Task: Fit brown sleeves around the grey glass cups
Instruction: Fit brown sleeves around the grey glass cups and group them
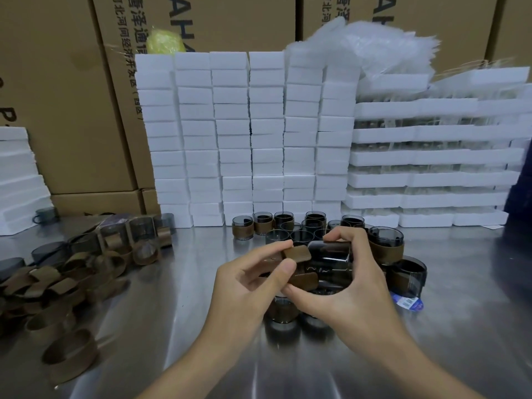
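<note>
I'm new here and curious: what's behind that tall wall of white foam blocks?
Brown cardboard cartons with printed lettering rise behind the foam blocks, with something yellow peeking over the top. The blocks cover the cartons' lower parts.

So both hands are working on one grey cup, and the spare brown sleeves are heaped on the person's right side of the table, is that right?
Not quite. The left hand pinches the brown sleeve and the right hand holds the grey cup, but the spare sleeves lie heaped on the person's left side of the table, as the head view shows.
</note>
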### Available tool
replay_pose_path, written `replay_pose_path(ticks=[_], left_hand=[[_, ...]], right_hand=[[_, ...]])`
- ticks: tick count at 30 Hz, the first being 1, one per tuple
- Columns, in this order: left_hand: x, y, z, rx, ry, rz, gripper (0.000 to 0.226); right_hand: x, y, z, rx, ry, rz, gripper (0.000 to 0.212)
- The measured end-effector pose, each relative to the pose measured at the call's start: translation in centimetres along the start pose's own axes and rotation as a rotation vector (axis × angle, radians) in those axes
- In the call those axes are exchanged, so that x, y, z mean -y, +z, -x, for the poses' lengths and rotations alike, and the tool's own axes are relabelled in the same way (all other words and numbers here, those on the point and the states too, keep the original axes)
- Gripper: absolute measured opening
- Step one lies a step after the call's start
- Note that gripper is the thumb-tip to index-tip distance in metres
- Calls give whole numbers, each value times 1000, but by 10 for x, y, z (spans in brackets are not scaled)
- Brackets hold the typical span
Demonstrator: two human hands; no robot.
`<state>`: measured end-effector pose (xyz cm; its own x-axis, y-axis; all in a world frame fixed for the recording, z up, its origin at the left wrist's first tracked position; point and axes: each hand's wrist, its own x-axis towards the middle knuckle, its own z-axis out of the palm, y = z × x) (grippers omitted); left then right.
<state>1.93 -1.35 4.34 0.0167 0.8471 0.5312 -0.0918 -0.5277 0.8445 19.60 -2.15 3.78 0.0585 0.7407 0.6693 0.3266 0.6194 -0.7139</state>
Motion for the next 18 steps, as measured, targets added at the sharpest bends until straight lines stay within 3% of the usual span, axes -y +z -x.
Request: replay_pose_path(ticks=[9, 18], left_hand=[[-6, 5, -1, -5, -253, 129, 42], [-12, 1, -2, 130, -406, 139, 36]], right_hand=[[-5, 5, 4, 51, -31, -79, 75], [-15, 11, 10, 96, -88, -22, 79]])
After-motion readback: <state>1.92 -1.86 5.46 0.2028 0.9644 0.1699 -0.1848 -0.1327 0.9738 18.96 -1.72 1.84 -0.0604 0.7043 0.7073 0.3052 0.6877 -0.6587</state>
